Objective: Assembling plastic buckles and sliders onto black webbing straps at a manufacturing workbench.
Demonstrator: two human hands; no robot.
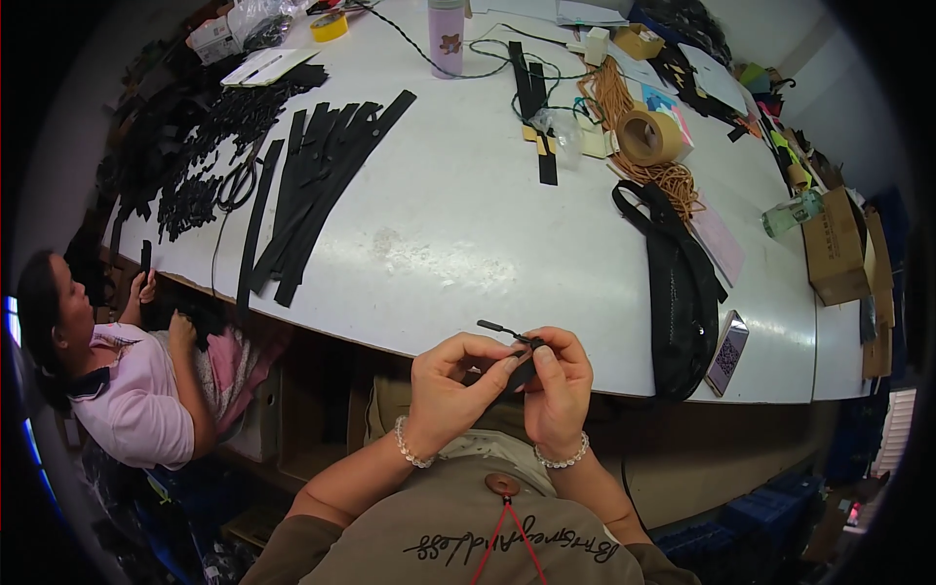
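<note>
In front of my chest, just past the table's near edge, both hands hold a black zipper strip [510, 378]. A slim dark pull tab [495, 328] sticks out to the left above my fingertips. My left hand [453, 378] pinches the strip between thumb and fingers. Close against it, my right hand [558, 380] grips the same piece, thumb and forefinger pressed together. My fingers hide the spot where tab and strip meet. Farther left, several black zipper strips [327, 185] lie fanned on the white table [439, 253], with small dark pulls on some.
Piles of small black pulls [190, 200] and black-handled scissors [237, 185] lie at the left. Right of my hands are a black bag [678, 302] and a phone [727, 353]. Tape rolls [650, 135], brown cord and a lilac bottle [447, 39] stand farther back. A co-worker [136, 390] sits left.
</note>
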